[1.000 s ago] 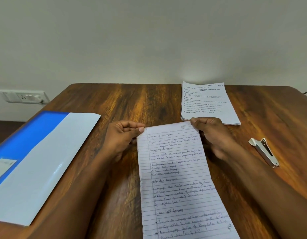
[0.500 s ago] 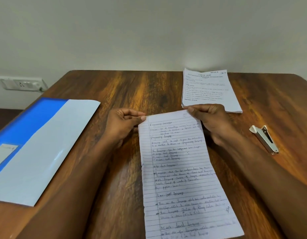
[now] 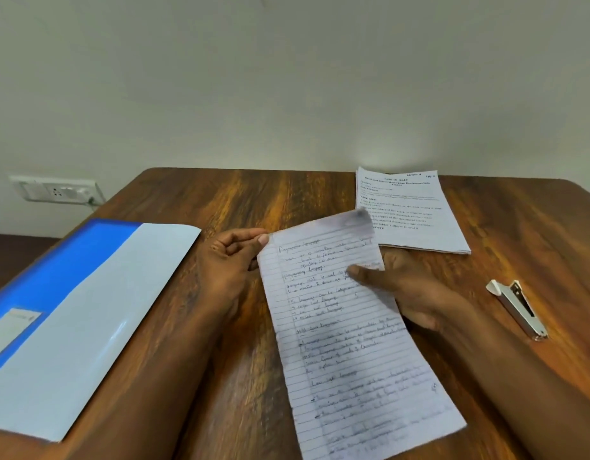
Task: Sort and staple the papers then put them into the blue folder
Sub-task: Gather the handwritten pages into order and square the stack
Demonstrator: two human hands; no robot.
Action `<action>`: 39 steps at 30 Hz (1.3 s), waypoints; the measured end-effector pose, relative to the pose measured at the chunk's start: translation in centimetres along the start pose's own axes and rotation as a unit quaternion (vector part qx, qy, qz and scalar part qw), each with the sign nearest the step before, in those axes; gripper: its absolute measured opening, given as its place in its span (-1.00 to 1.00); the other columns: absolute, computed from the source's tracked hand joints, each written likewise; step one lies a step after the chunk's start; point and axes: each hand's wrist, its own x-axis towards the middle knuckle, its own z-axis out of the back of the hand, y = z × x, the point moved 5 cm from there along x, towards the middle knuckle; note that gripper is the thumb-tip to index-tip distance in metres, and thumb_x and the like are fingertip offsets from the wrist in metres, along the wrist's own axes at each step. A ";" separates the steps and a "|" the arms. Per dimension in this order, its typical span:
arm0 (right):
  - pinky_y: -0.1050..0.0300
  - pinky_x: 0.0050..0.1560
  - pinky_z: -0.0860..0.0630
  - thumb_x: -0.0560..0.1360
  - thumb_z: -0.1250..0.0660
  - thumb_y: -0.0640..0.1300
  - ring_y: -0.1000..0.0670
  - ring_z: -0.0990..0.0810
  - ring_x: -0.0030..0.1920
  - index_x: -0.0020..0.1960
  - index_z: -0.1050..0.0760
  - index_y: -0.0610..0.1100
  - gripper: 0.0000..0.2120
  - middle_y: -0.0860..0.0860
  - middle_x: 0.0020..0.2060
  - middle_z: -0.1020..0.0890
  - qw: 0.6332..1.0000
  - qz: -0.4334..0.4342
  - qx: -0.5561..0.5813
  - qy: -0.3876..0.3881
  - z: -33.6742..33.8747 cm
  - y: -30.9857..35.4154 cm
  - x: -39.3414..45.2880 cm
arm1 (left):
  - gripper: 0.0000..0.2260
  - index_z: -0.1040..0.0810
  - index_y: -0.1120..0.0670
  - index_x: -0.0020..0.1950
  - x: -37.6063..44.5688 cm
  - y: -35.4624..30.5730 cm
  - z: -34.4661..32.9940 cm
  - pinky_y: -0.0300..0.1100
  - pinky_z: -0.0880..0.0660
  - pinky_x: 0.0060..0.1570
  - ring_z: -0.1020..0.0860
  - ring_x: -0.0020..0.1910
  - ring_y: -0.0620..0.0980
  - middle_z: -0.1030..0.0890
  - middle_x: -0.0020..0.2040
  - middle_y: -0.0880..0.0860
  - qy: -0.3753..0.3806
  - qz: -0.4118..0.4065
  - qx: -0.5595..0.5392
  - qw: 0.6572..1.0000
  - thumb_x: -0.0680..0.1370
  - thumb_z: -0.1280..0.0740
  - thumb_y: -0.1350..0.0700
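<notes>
Handwritten sheet held up over the tabletop [image 3: 287, 200]

Left hand [image 3: 227, 260] pinches the lined sheet [image 3: 336, 327] at its top left corner; right hand [image 3: 409, 287] grips its right edge, thumb on top. Printed stack [image 3: 409, 214] sits behind, stapler [image 3: 519, 308] off right, blue folder [image 3: 71, 310] open at left.

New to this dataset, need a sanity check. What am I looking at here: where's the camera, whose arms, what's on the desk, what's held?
There is no robot. A person wears one wide-angle camera on the head, looking forward and down, so the two arms are their own. The left hand pinches the top left corner of a handwritten lined sheet. The right hand is at the sheet's right edge, thumb on top; it is blurred. On the wooden table lie an open blue folder at left, a stack of printed papers at the far side, and a stapler at right, untouched.
</notes>
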 end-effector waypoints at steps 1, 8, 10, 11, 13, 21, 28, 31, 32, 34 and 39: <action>-0.07 0.15 -0.68 0.60 -0.36 -0.32 -0.22 -0.69 0.22 0.33 -0.55 -0.31 -0.70 -0.20 0.20 -0.70 1.000 0.002 -0.003 -0.022 0.1 -0.2 0.0 | -0.74 -0.67 0.13 0.24 -0.1 0.1 -0.1 0.13 -0.70 0.05 -0.74 0.04 0.11 -0.77 0.04 0.09 0.003 0.016 -0.017 1.000 0.57 -0.49 0.13; 0.02 0.07 -0.70 0.58 -0.42 -0.23 -0.13 -0.74 0.13 0.21 -0.63 -0.23 -0.78 -0.12 0.10 -0.75 0.965 0.163 -0.006 -0.204 1.7 3.5 0.1 | -0.54 -0.51 0.16 0.41 -1.7 -0.2 -4.3 0.15 -0.67 0.14 -0.71 0.17 0.21 -0.71 0.23 0.19 0.218 0.107 -0.072 0.967 0.53 -0.47 0.13; -0.09 0.11 -0.70 0.57 -0.43 -0.18 -0.12 -0.75 0.09 0.15 -0.65 -0.18 -0.83 -0.08 0.06 -0.77 0.949 0.211 -0.028 -0.234 1.3 4.8 -0.9 | -0.69 -0.58 0.22 0.32 -2.9 -0.8 -4.8 0.18 -0.64 0.17 -0.71 0.16 0.23 -0.72 0.19 0.21 0.230 0.082 -0.065 0.967 0.58 -0.43 0.22; -0.12 0.09 -0.70 0.57 -0.43 -0.17 -0.11 -0.76 0.06 0.09 -0.66 -0.15 -0.88 -0.07 0.03 -0.77 0.938 0.240 -0.036 -0.249 0.9 5.5 -1.6 | -0.75 -0.61 0.23 0.28 -3.3 -1.4 -4.8 0.14 -0.67 0.10 -0.72 0.13 0.22 -0.74 0.16 0.19 0.218 0.052 -0.062 0.973 0.60 -0.41 0.22; -0.05 0.00 -0.72 0.56 -0.43 -0.18 -0.06 -0.77 -0.01 -0.02 -0.68 -0.08 -0.95 0.00 -0.04 -0.78 0.912 0.310 -0.044 -0.265 -0.3 7.0 -3.2 | -0.82 -0.66 0.20 0.20 -4.2 -3.3 -4.4 -0.06 -0.71 -0.08 -0.75 0.05 0.12 -0.76 0.08 0.09 0.167 -0.047 -0.032 0.984 0.61 -0.39 0.21; 0.30 -0.16 -0.64 0.54 -0.36 -0.11 0.17 -0.73 -0.07 -0.01 -0.61 -0.08 -0.92 0.23 -0.13 -0.75 0.886 0.382 -0.113 -0.237 -2.7 7.6 -3.8 | -0.87 -0.64 -0.05 0.11 -5.6 -5.0 -4.2 -0.35 -0.63 -0.16 -0.72 0.01 -0.21 -0.74 0.00 -0.25 0.116 -0.148 0.041 0.981 0.62 -0.38 0.15; 0.08 -0.02 -0.71 0.57 -0.34 -0.08 -0.03 -0.76 0.02 0.10 -0.65 -0.10 -0.82 0.03 -0.01 -0.77 0.913 0.323 -0.098 -0.230 -0.6 5.6 -1.9 | -0.77 -0.63 -0.04 0.17 -4.0 -1.0 -5.0 -0.29 -0.64 -0.04 -0.72 0.10 -0.15 -0.74 0.08 -0.21 0.173 -0.074 0.059 0.980 0.63 -0.41 0.27; 0.08 0.02 -0.70 0.57 -0.35 -0.13 -0.05 -0.75 0.06 0.11 -0.65 -0.16 -0.82 -0.01 0.02 -0.77 0.913 0.325 -0.010 -0.248 0.2 6.0 -1.8 | -0.84 -0.67 0.06 0.15 -3.3 -0.1 -4.3 0.02 -0.70 0.05 -0.74 0.10 0.06 -0.77 0.08 -0.01 0.171 0.003 0.043 0.984 0.59 -0.45 0.23; 0.03 0.08 -0.69 0.58 -0.35 -0.16 -0.09 -0.74 0.13 0.16 -0.64 -0.20 -0.80 -0.04 0.08 -0.76 0.914 0.320 0.036 -0.245 0.6 5.9 -1.6 | -0.84 -0.67 0.13 0.16 -3.0 0.0 -4.0 0.16 -0.68 0.09 -0.74 0.09 0.12 -0.77 0.08 0.06 0.162 0.029 0.020 0.986 0.58 -0.48 0.22; -0.09 0.21 -0.64 0.61 -0.34 -0.24 -0.16 -0.68 0.26 0.29 -0.58 -0.28 -0.73 -0.14 0.22 -0.71 0.921 0.292 0.113 -0.233 1.2 5.5 -1.2 | -0.74 -0.63 0.22 0.21 -2.2 0.0 -3.2 0.27 -0.62 0.18 -0.73 0.11 0.18 -0.75 0.12 0.16 0.132 0.065 -0.048 0.988 0.53 -0.50 0.21; 0.00 0.15 -0.65 0.57 -0.38 -0.30 -0.15 -0.65 0.29 0.38 -0.53 -0.24 -0.62 -0.14 0.28 -0.67 0.927 0.242 0.177 -0.223 3.3 5.3 -1.2 | -0.69 -0.64 0.11 0.26 0.0 -0.6 0.2 0.25 -0.60 0.21 -0.72 0.16 0.15 -0.74 0.18 0.08 0.021 0.059 -0.147 0.987 0.52 -0.50 0.25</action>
